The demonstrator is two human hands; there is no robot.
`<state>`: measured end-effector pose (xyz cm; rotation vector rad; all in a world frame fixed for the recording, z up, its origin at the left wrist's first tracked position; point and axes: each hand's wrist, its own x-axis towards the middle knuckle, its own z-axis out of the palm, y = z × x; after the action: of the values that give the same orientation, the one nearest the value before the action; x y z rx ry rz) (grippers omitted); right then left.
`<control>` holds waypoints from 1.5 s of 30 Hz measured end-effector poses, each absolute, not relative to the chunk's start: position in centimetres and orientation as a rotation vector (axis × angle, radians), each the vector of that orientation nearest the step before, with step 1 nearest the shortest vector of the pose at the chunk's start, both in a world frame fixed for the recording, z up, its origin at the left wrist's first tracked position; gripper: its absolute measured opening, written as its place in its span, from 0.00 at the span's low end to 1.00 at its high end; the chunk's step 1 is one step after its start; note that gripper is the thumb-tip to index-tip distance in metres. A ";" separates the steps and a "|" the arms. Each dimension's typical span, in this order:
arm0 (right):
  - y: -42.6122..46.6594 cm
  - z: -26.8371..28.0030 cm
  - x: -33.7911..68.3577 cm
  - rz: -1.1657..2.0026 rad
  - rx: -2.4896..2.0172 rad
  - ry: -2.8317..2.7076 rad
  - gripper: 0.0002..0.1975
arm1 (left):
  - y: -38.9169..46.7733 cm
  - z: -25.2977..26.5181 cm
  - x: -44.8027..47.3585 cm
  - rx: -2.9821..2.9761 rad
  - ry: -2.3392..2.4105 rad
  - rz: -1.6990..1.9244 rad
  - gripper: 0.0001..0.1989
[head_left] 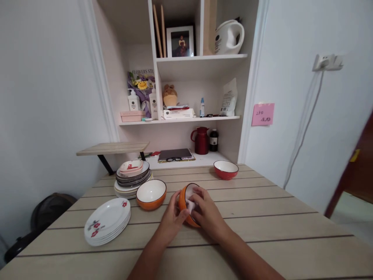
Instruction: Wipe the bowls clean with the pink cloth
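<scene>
An orange bowl (182,199) is at the middle of the table (262,217), tilted on its side with its white inside turned towards the right; whether its base touches the wood is hard to tell. The left hand (172,219) grips it from the left, the thumb over the near rim and the fingers curled around the outside wall. The right hand (208,212) reaches into it, the fingers bent and bunched on a white cloth (190,206), apparently pinching it against the inside wall; the fingertips are partly hidden. The step in hand looks like wiping the inside. Carrying on calls for a firm left hold, a small turn of the bowl and light, even pressure through the cloth. Just left of it stands a second orange bowl (151,194), upright, with a pile of flowered plates (107,219) nearer the person and a taller stack of dishes (132,179) behind. A red bowl (226,170) sits upright, well apart, towards the back right.
</scene>
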<state>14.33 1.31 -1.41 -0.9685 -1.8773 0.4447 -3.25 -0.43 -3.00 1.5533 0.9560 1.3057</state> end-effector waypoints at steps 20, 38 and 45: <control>1.6 -0.5 14.9 0.803 -0.939 -1.513 0.10 | -1.2 -1.4 -3.6 3.003 1.303 1.065 0.21; 3.3 1.1 17.3 1.171 -0.670 -0.589 0.20 | -0.5 -0.9 -4.1 2.946 1.091 1.075 0.15; 3.9 0.9 18.7 0.954 -0.707 -0.421 0.24 | -0.8 -1.1 -3.5 2.769 1.087 1.099 0.08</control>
<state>18.70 3.95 0.92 -0.7068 -0.4213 0.9539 -3.54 -0.76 -1.06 2.7692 1.0872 1.0990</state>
